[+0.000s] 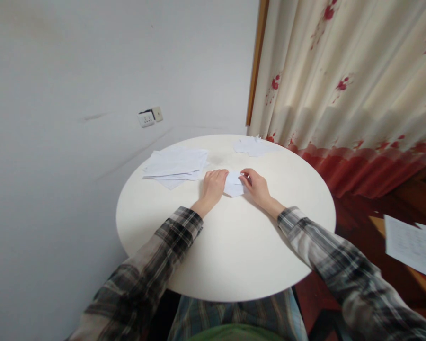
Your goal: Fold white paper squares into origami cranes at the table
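Observation:
A small folded sheet of white paper (pixel 234 188) lies on the round white table (pixel 234 246) between my hands, with a pointed edge toward me. My left hand (pixel 215 184) is closed on its left side, the fingers together along the edge. At the right side my right hand (pixel 256 184) pinches the paper between thumb and bent fingers. Just left of my left hand rests a stack of white paper sheets (pixel 175 162). Farther back on the table are several folded paper pieces (pixel 252 146).
A white wall with a socket (pixel 146 119) stands behind the table on the left. The flowered curtain (pixel 315 85) hangs at the right. Printed sheets (pixel 412 244) lie on a wooden surface at the lower right, beside the table's edge.

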A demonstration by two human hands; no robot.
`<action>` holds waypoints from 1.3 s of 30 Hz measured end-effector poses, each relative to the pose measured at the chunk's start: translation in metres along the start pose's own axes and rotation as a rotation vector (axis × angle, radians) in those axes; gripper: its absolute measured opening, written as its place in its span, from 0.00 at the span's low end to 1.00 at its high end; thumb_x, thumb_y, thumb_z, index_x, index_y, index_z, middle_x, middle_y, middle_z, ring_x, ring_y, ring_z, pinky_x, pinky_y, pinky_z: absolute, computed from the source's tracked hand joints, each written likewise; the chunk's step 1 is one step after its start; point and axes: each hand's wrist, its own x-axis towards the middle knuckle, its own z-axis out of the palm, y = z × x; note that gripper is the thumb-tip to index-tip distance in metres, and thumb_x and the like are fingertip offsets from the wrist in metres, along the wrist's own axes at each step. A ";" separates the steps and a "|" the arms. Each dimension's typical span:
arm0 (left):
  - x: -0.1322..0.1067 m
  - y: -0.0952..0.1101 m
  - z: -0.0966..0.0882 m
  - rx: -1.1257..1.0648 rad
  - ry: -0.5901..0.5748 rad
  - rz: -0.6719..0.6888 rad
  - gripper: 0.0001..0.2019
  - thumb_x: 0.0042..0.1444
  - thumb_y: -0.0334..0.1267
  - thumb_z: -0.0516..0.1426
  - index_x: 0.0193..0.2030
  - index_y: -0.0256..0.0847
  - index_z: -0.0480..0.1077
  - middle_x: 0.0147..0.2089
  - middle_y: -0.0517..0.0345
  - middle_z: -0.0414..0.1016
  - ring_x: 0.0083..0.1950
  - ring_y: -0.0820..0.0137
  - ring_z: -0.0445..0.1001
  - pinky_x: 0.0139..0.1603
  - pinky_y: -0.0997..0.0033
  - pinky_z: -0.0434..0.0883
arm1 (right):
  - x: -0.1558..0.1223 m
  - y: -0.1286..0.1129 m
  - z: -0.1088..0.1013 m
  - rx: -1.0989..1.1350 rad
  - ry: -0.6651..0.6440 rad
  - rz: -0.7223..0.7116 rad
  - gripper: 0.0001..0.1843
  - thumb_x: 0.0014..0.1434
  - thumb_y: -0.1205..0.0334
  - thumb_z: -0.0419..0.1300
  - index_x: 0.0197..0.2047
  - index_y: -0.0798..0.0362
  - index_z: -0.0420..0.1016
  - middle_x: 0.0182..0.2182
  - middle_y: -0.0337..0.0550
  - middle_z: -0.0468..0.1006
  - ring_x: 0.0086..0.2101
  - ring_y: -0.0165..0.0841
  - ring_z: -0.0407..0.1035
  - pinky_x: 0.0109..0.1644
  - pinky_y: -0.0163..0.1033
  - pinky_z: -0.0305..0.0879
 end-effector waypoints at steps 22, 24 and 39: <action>-0.004 -0.009 0.006 0.086 -0.258 -0.202 0.14 0.63 0.37 0.41 0.45 0.40 0.65 0.39 0.52 0.76 0.39 0.66 0.74 0.38 0.70 0.63 | 0.000 0.004 0.004 -0.043 -0.243 -0.140 0.12 0.57 0.61 0.53 0.43 0.56 0.68 0.39 0.48 0.72 0.41 0.34 0.64 0.47 0.39 0.59; -0.004 -0.010 0.007 0.089 -0.236 -0.236 0.13 0.62 0.37 0.42 0.46 0.40 0.64 0.36 0.53 0.77 0.37 0.66 0.75 0.36 0.69 0.63 | -0.001 0.003 0.004 0.011 -0.248 -0.202 0.12 0.58 0.62 0.52 0.45 0.56 0.68 0.41 0.48 0.72 0.43 0.34 0.64 0.50 0.39 0.59; -0.005 -0.009 0.017 -0.309 -0.145 0.174 0.13 0.59 0.42 0.48 0.45 0.38 0.66 0.45 0.53 0.70 0.49 0.67 0.66 0.53 0.66 0.64 | 0.001 0.011 0.010 -0.060 -0.370 -0.174 0.13 0.58 0.67 0.52 0.45 0.56 0.72 0.40 0.47 0.77 0.41 0.32 0.69 0.48 0.37 0.61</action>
